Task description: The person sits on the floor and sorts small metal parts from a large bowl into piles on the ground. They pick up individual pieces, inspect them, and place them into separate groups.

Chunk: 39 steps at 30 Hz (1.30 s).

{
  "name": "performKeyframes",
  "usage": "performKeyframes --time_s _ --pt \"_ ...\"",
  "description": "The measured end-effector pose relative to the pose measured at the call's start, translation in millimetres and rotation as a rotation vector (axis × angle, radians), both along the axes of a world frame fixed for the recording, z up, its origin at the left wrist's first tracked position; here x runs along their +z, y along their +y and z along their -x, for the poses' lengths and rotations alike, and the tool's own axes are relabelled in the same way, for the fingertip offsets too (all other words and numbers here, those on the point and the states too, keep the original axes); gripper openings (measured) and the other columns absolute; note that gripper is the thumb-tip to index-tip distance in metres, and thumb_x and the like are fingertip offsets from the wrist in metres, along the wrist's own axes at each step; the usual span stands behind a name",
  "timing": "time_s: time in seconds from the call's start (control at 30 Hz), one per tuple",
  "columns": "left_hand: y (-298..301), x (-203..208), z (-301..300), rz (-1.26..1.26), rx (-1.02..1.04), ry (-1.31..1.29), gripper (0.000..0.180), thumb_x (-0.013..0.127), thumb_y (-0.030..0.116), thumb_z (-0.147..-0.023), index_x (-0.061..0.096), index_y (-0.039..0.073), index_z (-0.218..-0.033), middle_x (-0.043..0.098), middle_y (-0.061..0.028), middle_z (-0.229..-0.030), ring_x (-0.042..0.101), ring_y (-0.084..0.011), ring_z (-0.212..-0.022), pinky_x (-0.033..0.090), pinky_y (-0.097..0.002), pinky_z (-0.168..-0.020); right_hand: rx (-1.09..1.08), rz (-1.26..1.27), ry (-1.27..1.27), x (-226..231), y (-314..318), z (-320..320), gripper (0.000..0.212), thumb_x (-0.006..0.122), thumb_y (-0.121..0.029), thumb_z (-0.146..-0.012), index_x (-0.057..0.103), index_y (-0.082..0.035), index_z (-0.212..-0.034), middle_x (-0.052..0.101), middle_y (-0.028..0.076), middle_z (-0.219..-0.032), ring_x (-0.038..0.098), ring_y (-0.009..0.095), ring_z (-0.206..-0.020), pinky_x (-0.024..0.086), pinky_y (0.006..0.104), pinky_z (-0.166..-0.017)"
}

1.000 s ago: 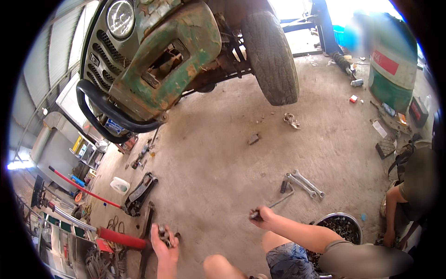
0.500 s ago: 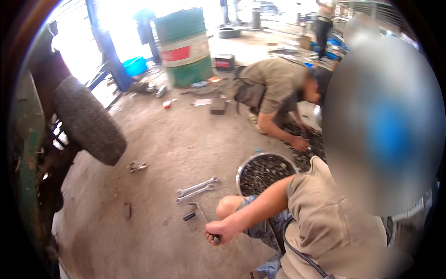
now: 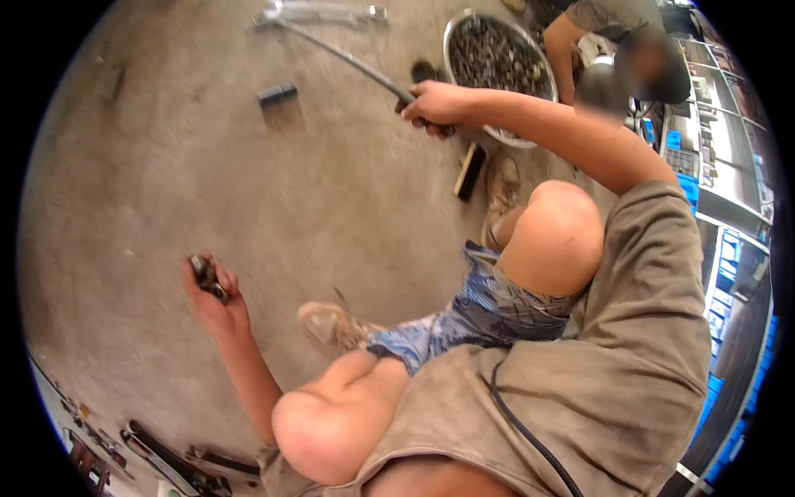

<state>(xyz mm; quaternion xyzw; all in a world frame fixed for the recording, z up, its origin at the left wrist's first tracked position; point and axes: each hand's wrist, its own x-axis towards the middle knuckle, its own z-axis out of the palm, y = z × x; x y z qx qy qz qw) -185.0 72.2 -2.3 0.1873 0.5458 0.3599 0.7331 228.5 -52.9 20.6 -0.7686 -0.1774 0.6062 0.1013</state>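
My right hand [image 3: 435, 108], arm stretched out at the upper middle, is closed round the dark grip of a long metal rod [image 3: 348, 62]. The rod slants up to the left, and its far end overlaps two open-ended wrenches [image 3: 327, 12] on the floor. At the left, my left hand [image 3: 219, 294] is raised with fingers curled round small dark metal pieces [image 3: 207, 277]; their exact kind is unclear. Below the wrenches lies a short black piece [image 3: 277, 94]. Near my right hand, a round metal basin [image 3: 451, 62] holds many small dark metal bits [image 3: 497, 54].
A dark brush-like block [image 3: 469, 171] with a pale side lies beside my shoe [image 3: 501, 186]. Another person [image 3: 563, 54] bends beyond the basin. Shelves with blue bins [image 3: 720, 273] line the right, and metal parts [image 3: 170, 455] lie at the lower left.
The view has swung down toward my body, bringing my left hand with its metal pieces into sight. My right hand still grips the rod, now extended near the basin.
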Motion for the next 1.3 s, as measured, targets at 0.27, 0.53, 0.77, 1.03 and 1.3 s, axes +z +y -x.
performKeyframes --time_s 0.27,0.53,0.77,1.03,1.3 --pt "-62 -17 -6 0.100 -0.180 -0.068 0.020 0.054 0.032 -0.100 0.055 0.012 -0.104 0.062 -0.0034 -0.094 0.045 -0.0083 -0.053 0.031 -0.0229 -0.046 0.514 -0.150 -0.664 -119 -88 -46 0.038 0.062 -0.020 -0.093 0.055 0.004 -0.122 0.065 0.027 -0.099 0.064 0.041 -0.091 0.053 0.0494 -0.080" --pt "-84 -22 -21 0.188 -0.217 -0.071 0.020 0.054 0.031 -0.100 0.055 0.012 -0.105 0.061 -0.0040 -0.096 0.044 -0.0076 -0.052 0.031 -0.0226 -0.045 0.257 -0.421 -0.425 -110 -103 -31 0.035 0.063 -0.015 -0.084 0.065 -0.003 -0.118 0.068 0.019 -0.111 0.064 0.037 -0.105 0.049 0.0405 -0.096" --pt "-83 -27 -19 0.092 -0.242 -0.094 0.021 0.053 0.032 -0.101 0.054 0.012 -0.108 0.059 -0.0028 -0.097 0.043 -0.0068 -0.054 0.032 -0.0227 -0.045 1.016 -0.411 -0.585 -94 -199 -61 0.048 0.057 -0.002 -0.074 0.061 -0.011 -0.121 0.059 0.010 -0.123 0.051 0.032 -0.122 0.044 0.0378 -0.101" --pt "-88 -13 2 0.070 -0.202 -0.061 0.021 0.052 0.031 -0.101 0.052 0.011 -0.107 0.060 -0.0042 -0.097 0.045 -0.0065 -0.053 0.032 -0.0225 -0.045 1.224 -0.260 -0.705 -76 -212 -59 0.018 0.061 -0.008 -0.077 0.063 -0.010 -0.095 0.059 0.006 -0.103 0.055 0.028 -0.107 0.047 0.0387 -0.092" --pt "-95 -19 29 0.084 -0.208 -0.124 0.020 0.052 0.030 -0.101 0.053 0.011 -0.107 0.060 -0.0042 -0.096 0.046 -0.0065 -0.053 0.033 -0.0222 -0.046 1.112 -0.834 -0.868 76 -156 -1 0.028 0.072 -0.002 -0.067 0.068 -0.010 -0.094 0.061 0.005 -0.111 0.056 0.027 -0.113 0.050 0.0397 -0.094"
